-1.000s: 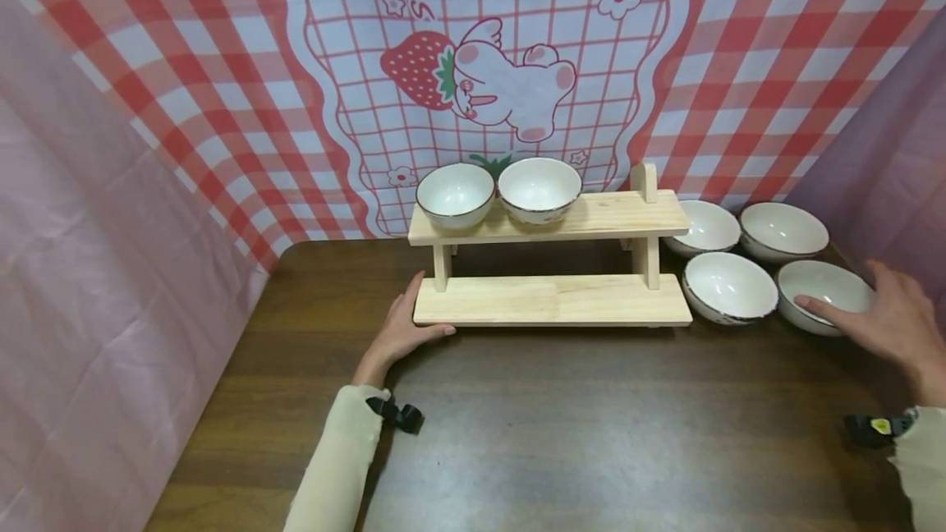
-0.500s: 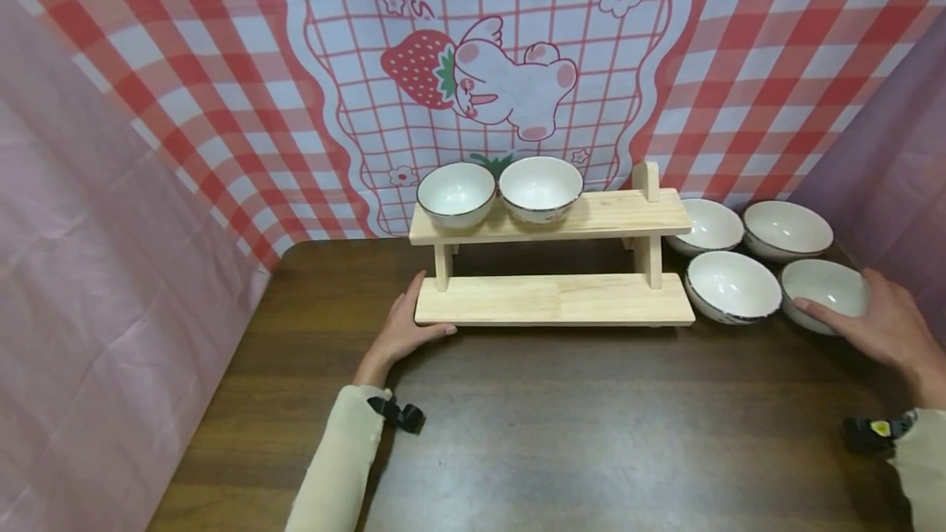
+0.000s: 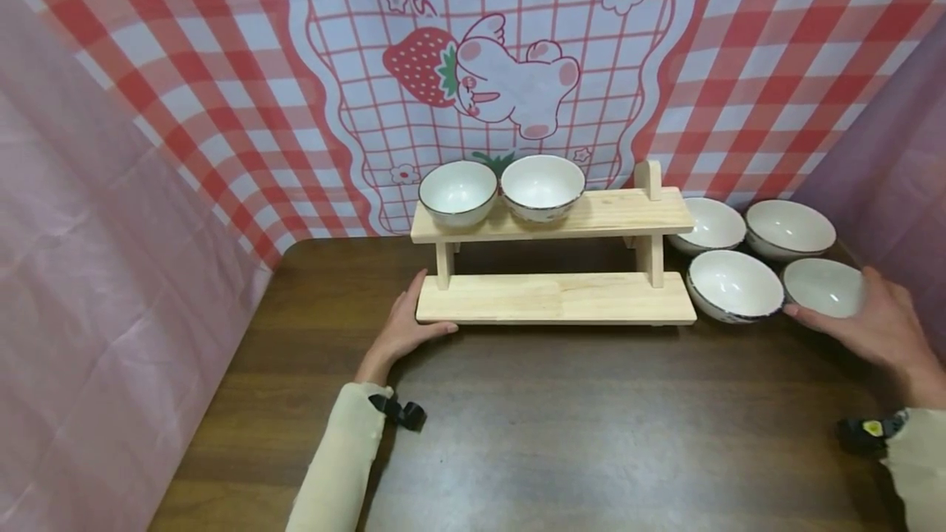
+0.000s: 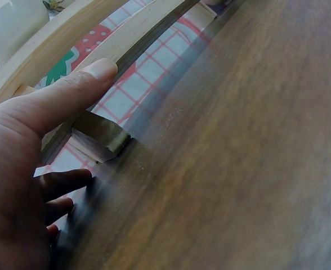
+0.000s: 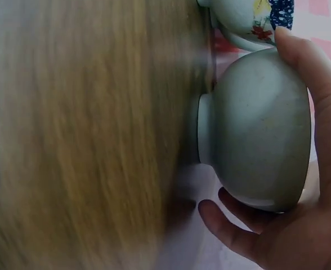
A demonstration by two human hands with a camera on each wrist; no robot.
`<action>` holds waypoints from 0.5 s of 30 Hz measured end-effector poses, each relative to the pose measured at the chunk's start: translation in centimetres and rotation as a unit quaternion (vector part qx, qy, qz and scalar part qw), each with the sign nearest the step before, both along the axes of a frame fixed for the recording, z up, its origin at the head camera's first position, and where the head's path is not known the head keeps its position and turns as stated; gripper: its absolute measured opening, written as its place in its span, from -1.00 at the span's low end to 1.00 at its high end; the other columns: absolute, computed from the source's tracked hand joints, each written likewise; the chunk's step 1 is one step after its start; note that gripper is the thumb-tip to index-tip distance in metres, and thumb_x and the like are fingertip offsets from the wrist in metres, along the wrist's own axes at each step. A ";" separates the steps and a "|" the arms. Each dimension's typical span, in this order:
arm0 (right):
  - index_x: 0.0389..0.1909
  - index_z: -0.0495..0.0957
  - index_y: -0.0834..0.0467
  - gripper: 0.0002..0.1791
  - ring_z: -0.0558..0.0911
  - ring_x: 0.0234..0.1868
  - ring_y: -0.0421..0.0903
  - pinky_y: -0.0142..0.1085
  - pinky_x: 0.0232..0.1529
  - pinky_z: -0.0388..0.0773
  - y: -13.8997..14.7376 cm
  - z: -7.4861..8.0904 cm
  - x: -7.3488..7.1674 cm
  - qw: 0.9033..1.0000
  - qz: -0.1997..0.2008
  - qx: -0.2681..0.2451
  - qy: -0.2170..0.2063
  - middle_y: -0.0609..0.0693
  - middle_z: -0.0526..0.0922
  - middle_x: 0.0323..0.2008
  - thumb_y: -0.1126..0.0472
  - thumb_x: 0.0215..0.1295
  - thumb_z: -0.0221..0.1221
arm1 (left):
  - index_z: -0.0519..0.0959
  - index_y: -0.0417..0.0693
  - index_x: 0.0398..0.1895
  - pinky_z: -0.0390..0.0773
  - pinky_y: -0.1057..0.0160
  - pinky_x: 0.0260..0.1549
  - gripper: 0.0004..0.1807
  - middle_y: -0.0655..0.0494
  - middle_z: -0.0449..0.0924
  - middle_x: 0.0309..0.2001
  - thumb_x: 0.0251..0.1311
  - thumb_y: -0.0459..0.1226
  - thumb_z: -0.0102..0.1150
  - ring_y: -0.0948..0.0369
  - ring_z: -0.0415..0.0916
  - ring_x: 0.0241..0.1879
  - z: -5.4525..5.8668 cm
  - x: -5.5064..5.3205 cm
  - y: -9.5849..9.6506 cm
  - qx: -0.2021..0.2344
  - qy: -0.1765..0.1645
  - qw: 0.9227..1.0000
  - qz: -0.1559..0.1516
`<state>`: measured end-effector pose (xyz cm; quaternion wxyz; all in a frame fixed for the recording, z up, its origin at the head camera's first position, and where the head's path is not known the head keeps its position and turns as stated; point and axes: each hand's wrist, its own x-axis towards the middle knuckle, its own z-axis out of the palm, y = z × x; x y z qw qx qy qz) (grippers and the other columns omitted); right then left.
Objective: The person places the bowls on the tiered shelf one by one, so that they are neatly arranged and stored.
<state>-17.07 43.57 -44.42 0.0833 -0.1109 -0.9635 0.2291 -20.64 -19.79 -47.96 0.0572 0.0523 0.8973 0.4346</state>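
Note:
In the head view, my left hand (image 3: 402, 327) holds the left end of a two-tier wooden shelf (image 3: 554, 299). The thumb lies along the front edge of its lower board, and the other fingers pass the end. My right hand (image 3: 883, 327) spans the front right white bowl (image 3: 822, 286) from the right. In the right wrist view, the thumb is at the rim of this bowl (image 5: 258, 129) and fingers curl round the opposite side. Two white bowls, one left (image 3: 458, 194) and one right (image 3: 543, 187), stand side by side on the upper board.
Beside the held bowl stands another bowl (image 3: 735, 286). Two more bowls, a left one (image 3: 708, 226) and a right one (image 3: 791, 229), sit behind them. A checked strawberry cloth (image 3: 517, 89) hangs behind the brown table (image 3: 562, 425), with pink curtains (image 3: 111, 269) at the sides.
My right thumb has moved from over the bowl's inside to its outer front left rim. My left hand stays at the shelf's end, and the view shifts slightly.

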 end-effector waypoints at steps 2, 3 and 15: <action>0.38 -0.02 0.58 0.21 0.20 0.14 0.57 0.37 -0.04 0.27 -0.2 -0.1 0.0 1.000 -0.010 0.003 0.000 0.66 0.22 0.11 -0.16 0.04 0.40 | -0.09 0.09 0.63 0.09 -0.31 0.46 0.28 -0.07 0.11 0.57 -0.07 0.05 0.56 -0.21 -0.04 0.56 0.0 -0.1 0.0 0.002 0.002 1.000 0.000; 0.37 0.00 0.58 0.20 0.22 0.12 0.57 0.36 -0.04 0.27 -0.2 -0.1 0.0 1.000 -0.014 0.006 0.004 0.66 0.24 0.10 -0.16 0.03 0.40 | -0.09 0.09 0.63 0.10 -0.31 0.45 0.28 -0.08 0.12 0.57 -0.07 0.05 0.56 -0.21 -0.03 0.56 -0.1 -0.1 0.0 0.003 0.003 1.000 -0.001; 0.45 -0.07 0.52 0.21 0.13 0.24 0.56 0.38 0.09 0.21 -1.0 -0.3 0.2 0.998 -0.057 -0.001 -0.002 0.64 0.16 0.22 -0.17 0.08 0.34 | -0.08 0.08 0.63 0.11 -0.33 0.43 0.31 -0.09 0.13 0.56 -0.11 0.10 0.57 -0.23 -0.03 0.55 -0.1 -0.1 -0.2 0.009 0.006 1.000 -0.004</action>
